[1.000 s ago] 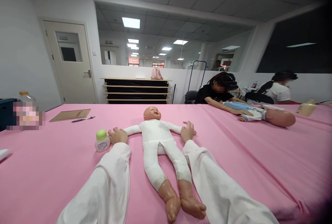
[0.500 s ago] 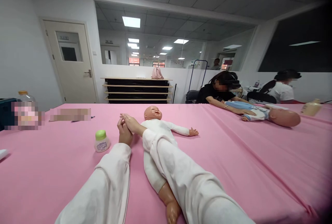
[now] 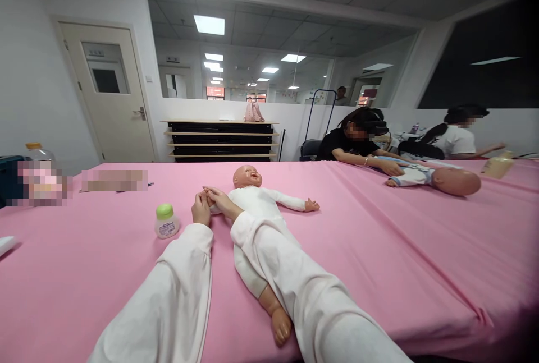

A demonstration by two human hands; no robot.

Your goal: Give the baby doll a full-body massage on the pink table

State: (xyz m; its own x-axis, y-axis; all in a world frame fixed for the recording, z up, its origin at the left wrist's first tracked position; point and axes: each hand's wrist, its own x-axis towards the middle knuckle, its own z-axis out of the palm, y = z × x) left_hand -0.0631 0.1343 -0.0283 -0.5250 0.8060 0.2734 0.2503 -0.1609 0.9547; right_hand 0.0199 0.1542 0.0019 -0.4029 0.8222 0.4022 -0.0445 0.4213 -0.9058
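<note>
A baby doll (image 3: 252, 200) in a white bodysuit lies on its back in front of me, its head at the far end. My left hand (image 3: 201, 208) and my right hand (image 3: 222, 203) meet at its arm on the left side. Fingers of both are closed around the doll's small hand, which is mostly hidden between them. My right forearm crosses over the doll's belly and hides one leg. The doll's other arm stretches out to the right, untouched. A small clear jar (image 3: 167, 221) with a green lid stands left of my left hand.
Pink cloth (image 3: 370, 273) covers the table. At the left are a bottle (image 3: 40, 155) with an orange cap and a blurred flat item (image 3: 113, 180). A co-worker (image 3: 353, 138) handles another doll (image 3: 455, 181) at the right, near a yellowish bottle (image 3: 497, 165).
My hands were pressed flatter together beside the doll; now their fingers are bent around its hand. The co-worker's hand has shifted on the other doll. The view has tilted slightly.
</note>
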